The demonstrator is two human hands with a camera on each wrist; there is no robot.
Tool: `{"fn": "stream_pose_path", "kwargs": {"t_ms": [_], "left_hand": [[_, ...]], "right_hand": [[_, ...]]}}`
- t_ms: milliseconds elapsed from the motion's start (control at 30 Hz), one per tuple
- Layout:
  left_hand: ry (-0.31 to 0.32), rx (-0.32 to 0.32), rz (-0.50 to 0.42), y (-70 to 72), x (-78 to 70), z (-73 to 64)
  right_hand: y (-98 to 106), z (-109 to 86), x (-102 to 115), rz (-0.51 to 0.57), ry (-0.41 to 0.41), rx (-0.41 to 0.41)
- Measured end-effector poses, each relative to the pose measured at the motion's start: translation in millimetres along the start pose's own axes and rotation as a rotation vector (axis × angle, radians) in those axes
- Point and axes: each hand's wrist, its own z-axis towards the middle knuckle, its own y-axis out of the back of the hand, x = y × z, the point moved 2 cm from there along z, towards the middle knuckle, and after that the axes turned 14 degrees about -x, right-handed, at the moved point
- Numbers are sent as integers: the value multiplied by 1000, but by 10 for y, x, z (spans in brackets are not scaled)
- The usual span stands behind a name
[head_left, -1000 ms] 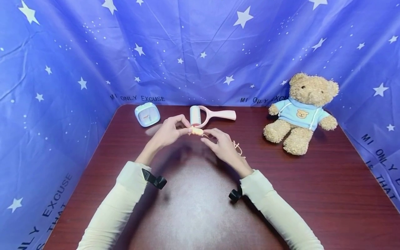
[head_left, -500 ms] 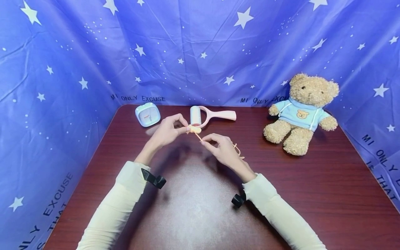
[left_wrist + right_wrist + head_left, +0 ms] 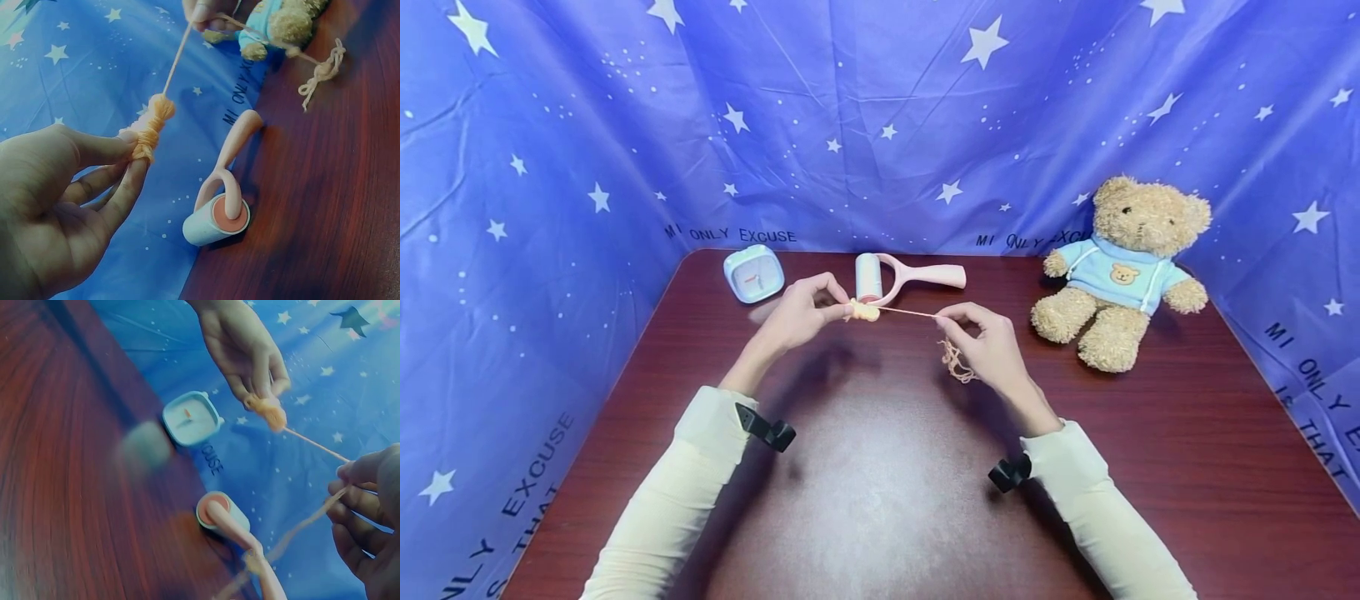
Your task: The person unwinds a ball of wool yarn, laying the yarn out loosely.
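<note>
My left hand (image 3: 803, 312) pinches a small wound bundle of pale orange yarn (image 3: 152, 130) by one end, between thumb and fingers. From the bundle's other end a yarn strand (image 3: 907, 312) runs straight and taut to my right hand (image 3: 994, 346), whose thumb and fingertips pinch it. Beyond that pinch the loose yarn tail (image 3: 957, 364) hangs down in a tangle; the left wrist view shows loops and knots along it. Both hands are raised above the table, the bundle overlapping the lower end of the lint roller (image 3: 869, 279) in the head view.
The lint roller, with a pink handle, lies at the table's back edge. Left of it stands a light blue clock (image 3: 754, 275). A teddy bear (image 3: 1122, 275) in a blue top sits at the back right of the brown table (image 3: 865, 500). Behind hangs a blue star-patterned curtain (image 3: 842, 108).
My right hand took hold of the strand near the bundle, dipped down, then moved right and drew it out into a straight line. My left hand and the bundle have barely moved.
</note>
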Motion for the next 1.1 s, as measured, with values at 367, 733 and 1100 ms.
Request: {"fn": "stream_pose_path", "kwargs": {"t_ms": [367,733,1100], "left_hand": [[37,-11,-8,3,24,32],[24,-20,-8,27,116,69],[11,-32,7,47,121,71]], "right_hand": [[182,-45,168,-75,45,-39],[371,54,67,-90,-10,-132],[493,75,-355,-136,-36,-209]]}}
